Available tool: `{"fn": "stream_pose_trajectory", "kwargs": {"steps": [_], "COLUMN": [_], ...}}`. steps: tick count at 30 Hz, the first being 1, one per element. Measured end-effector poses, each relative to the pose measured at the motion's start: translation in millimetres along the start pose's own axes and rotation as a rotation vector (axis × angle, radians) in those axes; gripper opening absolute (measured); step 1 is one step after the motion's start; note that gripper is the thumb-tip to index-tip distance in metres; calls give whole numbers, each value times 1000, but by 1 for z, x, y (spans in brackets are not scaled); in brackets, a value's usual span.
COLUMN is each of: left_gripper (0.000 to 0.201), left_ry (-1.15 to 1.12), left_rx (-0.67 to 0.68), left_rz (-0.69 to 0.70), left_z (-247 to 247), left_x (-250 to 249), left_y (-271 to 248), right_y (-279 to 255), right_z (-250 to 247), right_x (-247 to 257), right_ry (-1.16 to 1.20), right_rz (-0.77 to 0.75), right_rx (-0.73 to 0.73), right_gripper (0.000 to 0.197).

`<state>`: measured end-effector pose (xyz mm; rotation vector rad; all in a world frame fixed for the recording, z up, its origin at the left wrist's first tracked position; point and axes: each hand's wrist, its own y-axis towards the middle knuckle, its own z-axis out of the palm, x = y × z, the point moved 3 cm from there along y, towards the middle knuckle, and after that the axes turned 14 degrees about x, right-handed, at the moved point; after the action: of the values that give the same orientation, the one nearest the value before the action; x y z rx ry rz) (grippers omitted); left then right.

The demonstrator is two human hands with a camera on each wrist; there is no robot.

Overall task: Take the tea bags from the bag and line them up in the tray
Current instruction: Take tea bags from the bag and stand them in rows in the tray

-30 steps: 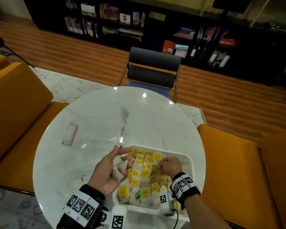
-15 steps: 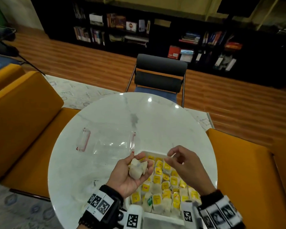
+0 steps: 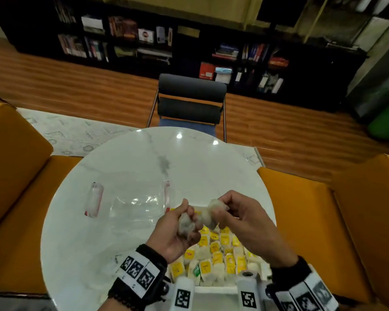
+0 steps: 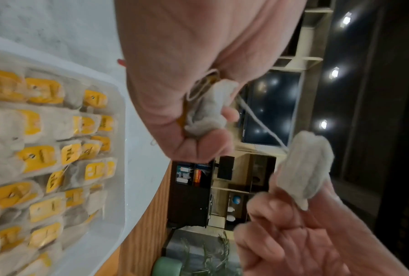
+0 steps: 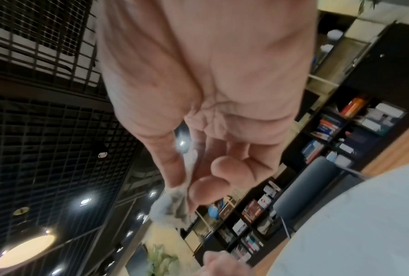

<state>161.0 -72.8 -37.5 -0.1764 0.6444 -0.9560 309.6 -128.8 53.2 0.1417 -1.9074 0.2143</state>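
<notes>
Over the white tray [image 3: 213,289], my left hand [image 3: 189,218] grips a small clump of pale tea bags [image 3: 185,226] in its curled fingers. My right hand [image 3: 218,209] pinches one tea bag [image 3: 216,204] between thumb and fingers, just right of the clump. In the left wrist view a white string runs from the gripped tea bags [image 4: 208,110] to the pinched tea bag [image 4: 305,171]. The right wrist view shows that tea bag [image 5: 172,207] at my fingertips. Rows of yellow-tagged tea bags [image 3: 218,250] fill the tray. The clear plastic bag [image 3: 133,205] lies flat on the table to the left.
The round white marble table [image 3: 144,158] carries the tray at its near edge. A dark chair [image 3: 191,104] stands at the far side. Orange seats [image 3: 14,167] flank the table left and right [image 3: 323,212].
My right hand has lifted off the tray, come up to the left hand and pinched one tea bag from the clump. The left hand has stayed raised with its tea bags.
</notes>
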Motion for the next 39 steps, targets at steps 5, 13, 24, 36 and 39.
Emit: {"fn": "stream_pose_trajectory", "kwargs": {"steps": [5, 13, 24, 36, 39], "left_gripper": [35, 25, 31, 16, 16], "left_ry": [494, 916, 815, 748, 725], "left_rx": [153, 224, 131, 94, 63], "left_rz": [124, 253, 323, 365, 332], "left_z": [40, 64, 55, 56, 54], "left_x": [-22, -24, -25, -31, -27], "left_y": [-13, -13, -16, -16, -8], "right_y": [-8, -14, -10, 1, 3], "right_z": [-25, -36, -32, -26, -29], "right_x": [9, 10, 1, 3, -8], "right_ry": [-161, -126, 50, -56, -9], "right_rz": [-30, -45, 27, -98, -74], "right_rx": [-92, -187, -188, -250, -175], "right_gripper": [6, 5, 24, 4, 3]}}
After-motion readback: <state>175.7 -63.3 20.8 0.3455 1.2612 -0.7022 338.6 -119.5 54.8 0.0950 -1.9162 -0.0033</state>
